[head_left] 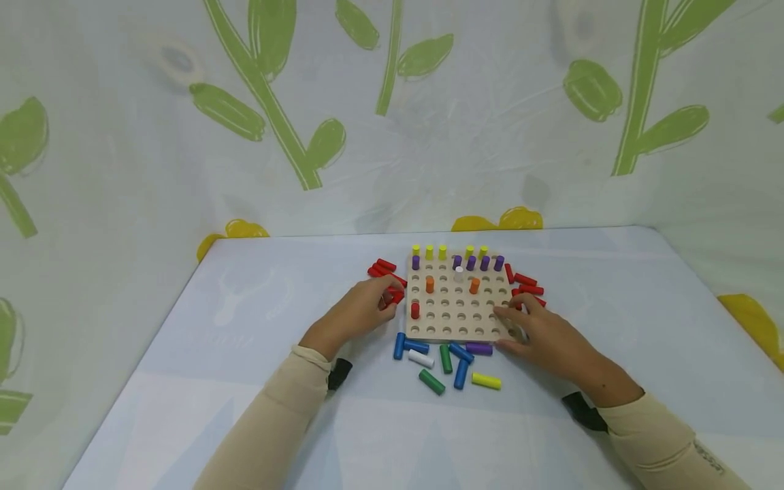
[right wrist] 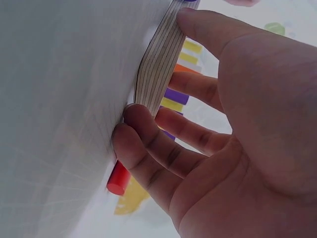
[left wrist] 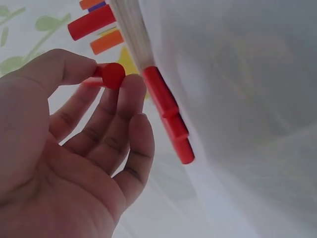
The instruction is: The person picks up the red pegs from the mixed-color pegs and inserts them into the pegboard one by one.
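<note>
A wooden pegboard (head_left: 452, 327) lies on the table with rows of holes. Yellow and purple pegs stand in its far rows; two orange pegs (head_left: 474, 286), a white peg (head_left: 459, 273) and a red peg (head_left: 415, 311) stand nearer. At its left side, my left hand (head_left: 363, 307) pinches another red peg (left wrist: 114, 75) between thumb and fingers. My right hand (head_left: 545, 335) holds the board's near right corner, with the thumb at the front edge, one finger over the top and the lower fingers along the side.
Loose red pegs (head_left: 525, 280) lie right of the board, and more red pegs (head_left: 386, 264) lie to its left. In front are blue pegs (head_left: 461, 374), green pegs (head_left: 431, 382), a white peg (head_left: 420, 358), a purple peg (head_left: 479, 348) and a yellow peg (head_left: 486, 381). A patterned curtain hangs behind.
</note>
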A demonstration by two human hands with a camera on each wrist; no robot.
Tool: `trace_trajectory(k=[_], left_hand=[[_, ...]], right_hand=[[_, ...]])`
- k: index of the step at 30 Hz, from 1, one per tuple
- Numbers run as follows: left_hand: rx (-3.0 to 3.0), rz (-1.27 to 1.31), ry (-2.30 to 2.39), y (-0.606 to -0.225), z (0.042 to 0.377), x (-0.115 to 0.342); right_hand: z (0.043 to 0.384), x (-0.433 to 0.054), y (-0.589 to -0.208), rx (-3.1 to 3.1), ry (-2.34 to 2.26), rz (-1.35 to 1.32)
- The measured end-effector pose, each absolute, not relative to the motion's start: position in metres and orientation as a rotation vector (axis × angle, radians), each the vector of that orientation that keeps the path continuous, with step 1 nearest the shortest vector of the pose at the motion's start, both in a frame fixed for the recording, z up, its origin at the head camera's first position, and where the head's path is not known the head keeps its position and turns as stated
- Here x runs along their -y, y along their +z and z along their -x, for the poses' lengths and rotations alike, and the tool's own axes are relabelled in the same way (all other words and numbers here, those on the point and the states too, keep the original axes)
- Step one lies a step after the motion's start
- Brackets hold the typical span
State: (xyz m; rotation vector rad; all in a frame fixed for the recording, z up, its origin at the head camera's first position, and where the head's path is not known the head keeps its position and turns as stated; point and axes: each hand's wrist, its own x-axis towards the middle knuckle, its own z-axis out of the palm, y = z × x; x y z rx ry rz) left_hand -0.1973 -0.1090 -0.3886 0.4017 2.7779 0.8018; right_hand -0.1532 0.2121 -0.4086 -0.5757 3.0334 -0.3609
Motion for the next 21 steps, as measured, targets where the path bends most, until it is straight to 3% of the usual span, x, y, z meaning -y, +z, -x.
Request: trace_trajectory(k=[21], left_hand=[[-2.687,-0.492,0.878,-0.374,0.189,0.104]], right_hand=[[0.153,-0.211,-0.408,-3.038,-0.359,0.573]])
